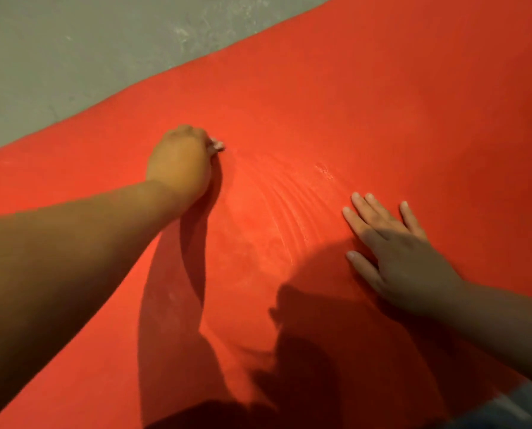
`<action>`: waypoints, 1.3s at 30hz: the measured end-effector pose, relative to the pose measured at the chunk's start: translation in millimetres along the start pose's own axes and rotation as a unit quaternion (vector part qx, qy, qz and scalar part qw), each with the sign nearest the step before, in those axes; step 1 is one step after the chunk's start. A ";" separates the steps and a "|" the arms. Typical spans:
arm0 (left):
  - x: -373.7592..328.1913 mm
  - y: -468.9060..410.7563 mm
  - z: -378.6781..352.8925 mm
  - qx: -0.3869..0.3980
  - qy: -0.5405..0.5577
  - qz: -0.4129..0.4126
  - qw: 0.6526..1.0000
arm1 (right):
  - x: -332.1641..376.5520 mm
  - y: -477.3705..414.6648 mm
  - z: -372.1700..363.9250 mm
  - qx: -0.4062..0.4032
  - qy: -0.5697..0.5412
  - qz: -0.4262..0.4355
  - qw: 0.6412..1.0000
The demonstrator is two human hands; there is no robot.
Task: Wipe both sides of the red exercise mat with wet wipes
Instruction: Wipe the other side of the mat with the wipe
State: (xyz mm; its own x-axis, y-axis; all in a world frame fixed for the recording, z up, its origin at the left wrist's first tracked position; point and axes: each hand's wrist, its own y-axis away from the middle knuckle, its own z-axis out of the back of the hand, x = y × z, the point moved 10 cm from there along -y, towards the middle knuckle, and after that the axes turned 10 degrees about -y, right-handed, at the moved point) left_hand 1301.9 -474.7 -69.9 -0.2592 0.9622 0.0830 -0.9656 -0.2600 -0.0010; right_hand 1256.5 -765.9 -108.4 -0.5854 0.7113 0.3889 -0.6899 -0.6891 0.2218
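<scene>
The red exercise mat (pixel 335 103) lies flat and fills most of the view. My left hand (pixel 181 162) reaches across it with the fingers curled down onto the mat, gripping a small pale wet wipe (pixel 217 146) that peeks out at the fingertips. Curved damp streaks arc over the mat to the right of that hand. My right hand (pixel 391 243) lies flat on the mat at the right, fingers straight and spread, holding nothing.
Grey concrete floor (pixel 72 51) shows beyond the mat's far edge at the upper left. Dark shadows of my arms and head fall across the near part of the mat. A bit of grey floor shows at the bottom right corner.
</scene>
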 end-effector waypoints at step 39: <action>-98.1 141.5 9.3 0.040 0.049 -0.260 0.964 | 11.0 97.8 -27.1 0.195 -0.006 -0.146 0.970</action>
State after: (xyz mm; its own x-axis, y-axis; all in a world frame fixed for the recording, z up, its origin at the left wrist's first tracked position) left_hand 1190.9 -606.6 -69.0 0.2537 0.9663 -0.0433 -0.9620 0.2567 0.0931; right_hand 1171.0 -821.7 -106.6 -0.3824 0.8841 0.2685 -0.6109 -0.4599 0.6444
